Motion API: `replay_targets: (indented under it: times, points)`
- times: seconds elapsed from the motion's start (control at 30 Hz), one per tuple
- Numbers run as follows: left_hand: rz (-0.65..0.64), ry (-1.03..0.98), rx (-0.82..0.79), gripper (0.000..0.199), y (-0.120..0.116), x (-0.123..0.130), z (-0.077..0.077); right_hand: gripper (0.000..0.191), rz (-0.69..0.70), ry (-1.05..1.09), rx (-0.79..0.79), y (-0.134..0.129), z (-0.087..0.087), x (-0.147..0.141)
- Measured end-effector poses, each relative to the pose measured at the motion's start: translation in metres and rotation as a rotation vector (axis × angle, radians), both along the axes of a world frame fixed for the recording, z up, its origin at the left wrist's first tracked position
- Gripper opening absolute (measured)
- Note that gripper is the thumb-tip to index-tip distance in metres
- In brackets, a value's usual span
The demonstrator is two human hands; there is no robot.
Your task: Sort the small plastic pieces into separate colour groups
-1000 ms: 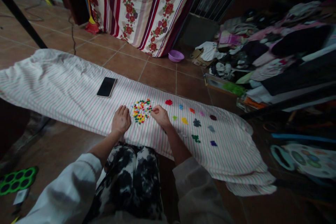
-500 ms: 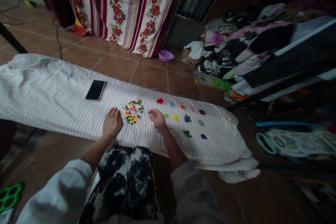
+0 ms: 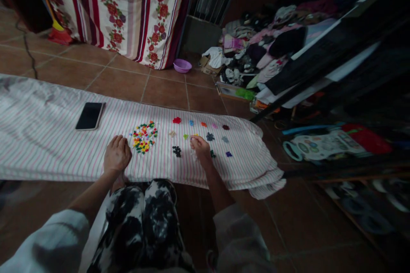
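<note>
A floral striped curtain (image 3: 128, 8) is hanging across the far side of the room, and a large heap of clothes (image 3: 259, 47) is spilling over the floor at the right, with a purple plastic basin (image 3: 182, 66) sitting on the brown floor tiles (image 3: 121, 85) between them. A long striped sheet (image 3: 41, 145) is lying across the tiles in front of the person, whose black-and-white patterned trousers (image 3: 137, 226) are showing just below its near edge. A smartphone (image 3: 90, 116) is lying face up on the sheet, left of a mixed pile of small coloured pieces (image 3: 144, 137). The left hand (image 3: 117, 153) is resting on the sheet just beside that pile, its fingers lying loosely open and holding nothing. The right hand (image 3: 200, 147) is hovering low over the sheet to the right of the pile, among small sorted clusters of coloured pieces (image 3: 210, 136). Its fingers are bunched closed, though the pictures do not show whether they are gripping a piece. A yellow cluster (image 3: 195, 135) is sitting just beyond the fingertips, while a black cluster (image 3: 176, 151) is lying just to the hand's left.
</note>
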State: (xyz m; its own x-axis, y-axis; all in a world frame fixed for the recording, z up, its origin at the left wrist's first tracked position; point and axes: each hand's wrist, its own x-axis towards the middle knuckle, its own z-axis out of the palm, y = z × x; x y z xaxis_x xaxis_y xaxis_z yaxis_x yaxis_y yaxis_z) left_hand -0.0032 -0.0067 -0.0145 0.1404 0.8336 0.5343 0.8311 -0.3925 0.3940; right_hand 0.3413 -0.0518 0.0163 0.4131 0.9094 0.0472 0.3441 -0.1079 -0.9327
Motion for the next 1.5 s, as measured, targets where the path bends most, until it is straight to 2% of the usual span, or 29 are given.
replay_targets:
  times: [0.1,0.27,0.4,0.5,0.73,0.9,1.33,1.5]
  points:
    - [-0.03,-0.028,-0.008,0.03,0.0,0.0,0.0,0.041,-0.209,-0.071,0.0,-0.018,0.004,0.038]
    - [-0.028,-0.038,-0.008,0.03,0.0,-0.001,0.001,0.04,-0.474,-0.343,0.078,-0.054,0.005,0.104]
    - [-0.018,0.005,0.01,0.028,0.0,-0.001,0.002,0.042,-0.56,-0.419,0.028,-0.076,-0.004,0.143]
    - [-0.001,0.011,0.013,0.028,0.0,0.0,0.002,0.042,-0.577,-0.43,-0.041,-0.082,-0.011,0.159]
    - [0.003,0.022,0.021,0.027,0.0,0.0,0.002,0.04,-0.505,-0.468,-0.17,-0.081,-0.016,0.162]
    - [0.004,0.01,0.008,0.027,-0.001,0.0,0.001,0.041,-0.46,-0.448,-0.153,-0.084,-0.015,0.159]
    - [0.019,0.062,0.0,0.03,0.001,0.0,0.0,0.039,-0.521,-0.452,-0.208,-0.082,-0.012,0.161]
    - [0.039,0.009,-0.035,0.031,0.002,0.001,-0.001,0.042,-0.529,-0.416,-0.261,-0.084,-0.012,0.163]
